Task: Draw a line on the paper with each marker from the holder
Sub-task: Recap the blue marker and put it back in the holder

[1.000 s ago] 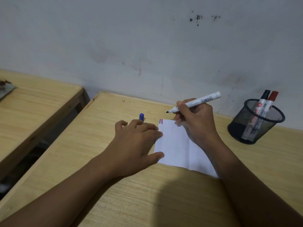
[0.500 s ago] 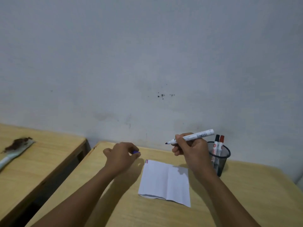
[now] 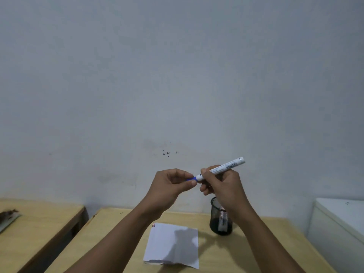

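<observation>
My right hand (image 3: 222,186) grips a white marker (image 3: 226,167) by its barrel, held in the air above the table with its tip end pointing left. My left hand (image 3: 171,186) pinches the blue cap (image 3: 192,178) against that tip end. Below on the wooden table (image 3: 256,253) lies a white sheet of paper (image 3: 167,241) with short coloured lines at its top left corner. A black mesh holder (image 3: 218,223) stands to the paper's right, partly hidden behind my right wrist, with markers inside.
A second wooden table (image 3: 39,229) stands to the left across a gap, with a flat object at its left edge. A white cabinet or box (image 3: 338,219) sits at the right. A pale wall rises close behind the tables.
My left hand picked the blue cap off the table and rose to the marker tip. Both hands lifted above the table, and the view tilted upward.
</observation>
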